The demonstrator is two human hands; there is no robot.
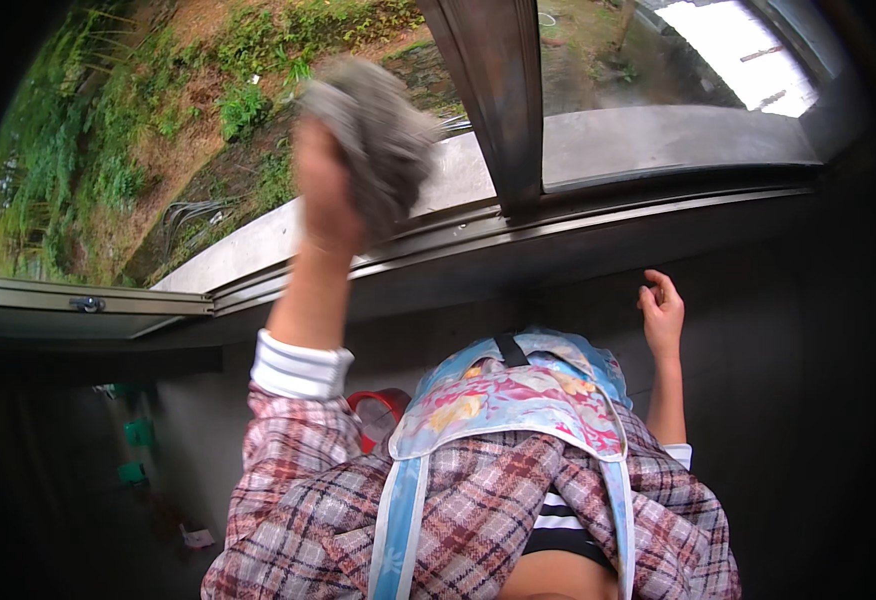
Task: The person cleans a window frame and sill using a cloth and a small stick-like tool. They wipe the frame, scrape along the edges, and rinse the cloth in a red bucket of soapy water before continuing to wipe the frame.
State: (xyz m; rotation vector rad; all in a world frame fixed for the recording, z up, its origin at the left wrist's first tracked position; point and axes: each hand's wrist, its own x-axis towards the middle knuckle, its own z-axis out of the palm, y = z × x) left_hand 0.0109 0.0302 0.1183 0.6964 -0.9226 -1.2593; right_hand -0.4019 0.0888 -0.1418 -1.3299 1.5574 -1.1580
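My left hand is raised to the window, its fingers closed on a grey cloth. Both are smeared by motion. Behind the cloth lies the left part of the window; whether it touches a pane I cannot tell. The dark upright window frame bar stands just right of the cloth, and the metal window track runs below it. Off to the right, my right hand hangs in the air below the track, with fingers loosely bent and apart. Nothing shows in it.
A window latch sits on the frame at the far left. On the floor, a red bucket stands partly behind my left sleeve, and green objects lie in the dark at left. Outside are a pale ledge and a planted slope.
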